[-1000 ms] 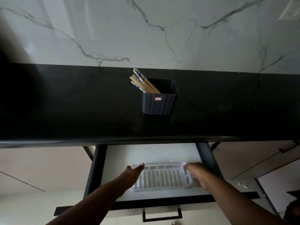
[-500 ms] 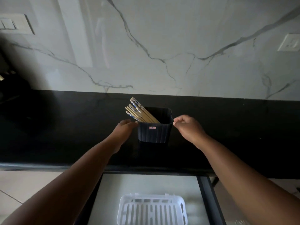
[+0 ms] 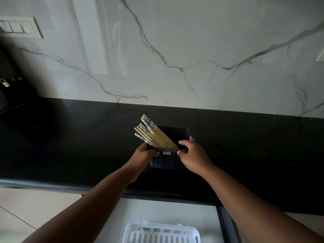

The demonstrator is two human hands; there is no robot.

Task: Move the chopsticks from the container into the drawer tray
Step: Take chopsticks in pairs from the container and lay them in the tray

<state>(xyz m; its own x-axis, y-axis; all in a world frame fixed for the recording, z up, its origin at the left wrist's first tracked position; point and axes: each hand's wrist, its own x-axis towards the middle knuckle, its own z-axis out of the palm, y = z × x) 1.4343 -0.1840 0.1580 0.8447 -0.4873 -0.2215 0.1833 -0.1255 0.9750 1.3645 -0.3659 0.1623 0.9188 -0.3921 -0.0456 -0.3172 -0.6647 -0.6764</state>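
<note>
Upper left of frame: a cream wall switch plate w/ several rockers, set on the white marble backsplash w/ grey veins. Just below it, far left edge, a small brass padlock hangs in deep shadow.

The glossy black stone countertop runs across the mid frame.

Left of centre, the left hand reaches up from lower left and curls round the left side of the dark ribbed plastic container w/ small red label; thumb lies across the front face near the rim, other fingers hidden behind the left wall. Closed on it.

The bundle of bamboo chopsticks w/ blue-and-white patterned tops stands inside the container, at its left side, leaning up and to the left, tops well clear of the rim. Neither hand touches them.

Right of centre, the right hand grips the container's right front corner: thumb on the front face beside the label, fingers hooked over the rim. Container sits on the countertop, centre frame.

Bottom centre: the white slotted plastic tray lies in the open pale-lined drawer w/ dark frame, partly cut off by the frame edge, below and apart from the container.
</note>
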